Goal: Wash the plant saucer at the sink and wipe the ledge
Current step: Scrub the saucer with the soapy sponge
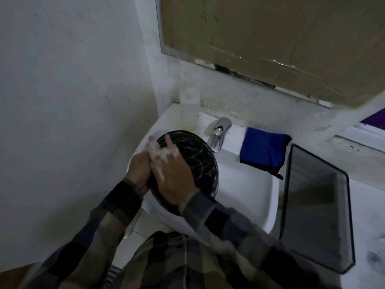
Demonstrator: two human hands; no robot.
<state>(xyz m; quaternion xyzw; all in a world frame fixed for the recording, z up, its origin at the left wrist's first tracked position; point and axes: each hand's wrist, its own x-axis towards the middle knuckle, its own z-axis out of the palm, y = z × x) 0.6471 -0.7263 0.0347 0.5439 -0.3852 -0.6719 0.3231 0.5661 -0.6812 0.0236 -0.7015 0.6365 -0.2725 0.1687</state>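
The plant saucer [195,157] is tilted between your hands above the sink [245,184]. Your left hand [139,171] grips its left rim, while your right hand [174,170] lies flat and sudsy across the inside, fingers spread and clasping nothing. It looks stiff and light, but the soap probably makes it slippery — take it by the rim, not the wet face. Just beyond your right fingertips stands the tap [218,132]. Further right, a folded blue cloth [263,150] lies on the sink's edge — handy for wiping.

Part of left hand [138,170] hidden behind saucer [193,155], sink [250,184] bowl partly covered, mirror [270,38] cut at top.
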